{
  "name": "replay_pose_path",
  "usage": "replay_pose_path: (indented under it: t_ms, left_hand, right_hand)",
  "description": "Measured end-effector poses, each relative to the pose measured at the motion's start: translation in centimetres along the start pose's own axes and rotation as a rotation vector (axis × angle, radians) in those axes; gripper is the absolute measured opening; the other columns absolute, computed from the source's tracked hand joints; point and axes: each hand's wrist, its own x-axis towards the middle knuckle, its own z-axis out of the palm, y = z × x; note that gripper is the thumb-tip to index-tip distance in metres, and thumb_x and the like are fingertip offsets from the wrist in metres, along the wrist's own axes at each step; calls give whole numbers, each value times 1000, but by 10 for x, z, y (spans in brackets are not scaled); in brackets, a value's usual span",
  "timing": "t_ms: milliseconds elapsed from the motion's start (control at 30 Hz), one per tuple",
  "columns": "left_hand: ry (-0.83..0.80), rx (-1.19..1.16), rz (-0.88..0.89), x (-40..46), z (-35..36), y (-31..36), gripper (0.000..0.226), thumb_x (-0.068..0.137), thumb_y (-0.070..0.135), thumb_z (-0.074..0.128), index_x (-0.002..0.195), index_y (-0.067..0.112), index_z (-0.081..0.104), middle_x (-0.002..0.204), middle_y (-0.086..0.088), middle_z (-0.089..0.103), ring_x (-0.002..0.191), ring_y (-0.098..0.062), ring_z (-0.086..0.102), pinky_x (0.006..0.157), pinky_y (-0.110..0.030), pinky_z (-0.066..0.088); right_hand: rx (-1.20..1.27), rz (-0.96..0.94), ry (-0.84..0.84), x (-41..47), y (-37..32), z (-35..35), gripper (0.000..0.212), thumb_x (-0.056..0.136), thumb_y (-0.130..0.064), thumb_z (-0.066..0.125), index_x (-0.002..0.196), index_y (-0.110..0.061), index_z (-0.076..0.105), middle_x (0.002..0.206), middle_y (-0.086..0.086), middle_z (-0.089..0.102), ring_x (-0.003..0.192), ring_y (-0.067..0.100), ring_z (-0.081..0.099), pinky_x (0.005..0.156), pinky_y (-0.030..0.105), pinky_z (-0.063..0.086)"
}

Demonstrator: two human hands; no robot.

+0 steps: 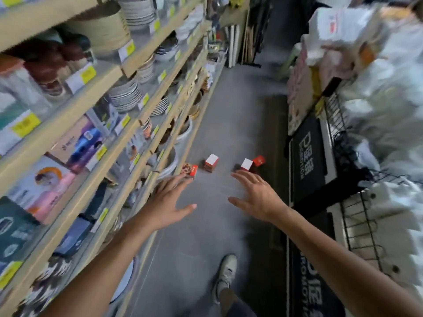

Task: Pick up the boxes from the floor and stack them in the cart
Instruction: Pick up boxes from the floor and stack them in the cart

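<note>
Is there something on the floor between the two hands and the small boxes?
Nothing visible. Bare grey floor lies between the open left hand, the open right hand and the boxes.

The grey floor (201, 236) of the aisle carries four small red-and-white boxes in a loose row: one (191, 171) far left by the shelving; one (211, 162) upright; two (246, 165) (259, 160) together at right; a shoe (226, 273) stands nearer.

Grey floor (229, 124) lies open beyond the boxes (211, 162). Shelving (128, 133) crowds their left. Black rack (343, 143) flanks their right.
</note>
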Motion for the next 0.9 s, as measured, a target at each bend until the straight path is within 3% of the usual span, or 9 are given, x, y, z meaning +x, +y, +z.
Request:
replay_pose_path:
  t_ms: [67, 233, 433, 600, 733, 900]
  left_hand:
    - [-41, 7, -12, 37, 9, 5, 92, 74, 77, 35, 154, 33, 27, 162, 10, 18, 150, -13, 13, 122, -36, 17]
    - [-111, 0, -59, 129, 26, 20, 91, 76, 77, 37, 155, 35, 23, 162, 10, 16, 151, -15, 12, 122, -42, 19]
    - [-125, 16, -58, 218, 29, 31, 89, 79, 75, 37, 156, 34, 21, 163, 10, 16, 150, -12, 13, 120, -35, 18]
    - [-128, 10, -35, 274, 27, 33, 81, 88, 66, 51, 156, 32, 21, 162, 12, 16, 150, -11, 12, 118, -34, 17]
    - [-143, -7, -36, 319, 23, 15, 87, 82, 75, 39, 155, 33, 19, 160, 13, 19, 150, -11, 14, 121, -38, 22]
    - [-168, -35, -51, 386, 20, -21, 84, 86, 68, 49, 156, 32, 18, 161, 11, 18, 150, -12, 14, 120, -37, 21]
  right_hand:
    - [14, 18, -16, 21, 29, -2, 83, 86, -75, 47, 156, -34, 26, 163, -3, 30, 150, 25, 27, 120, 50, 29]
    - [79, 76, -66, 71, 99, -15, 81, 89, -70, 53, 156, -33, 26, 163, -3, 28, 150, 26, 26, 120, 51, 29]
    - [132, 94, -85, 128, 164, -43, 80, 89, -67, 55, 156, -35, 25, 164, -4, 27, 150, 26, 26, 121, 52, 28]
    - [146, 113, -115, 168, 197, -57, 79, 89, -68, 55, 155, -37, 24, 164, -6, 25, 151, 25, 24, 121, 52, 27]
    - [122, 115, -138, 210, 216, -66, 80, 89, -67, 56, 155, -37, 22, 165, -5, 22, 152, 26, 22, 121, 53, 27]
    - [74, 127, -133, 274, 236, -76, 83, 88, -67, 59, 155, -36, 21, 164, -6, 25, 151, 25, 25, 122, 50, 27]
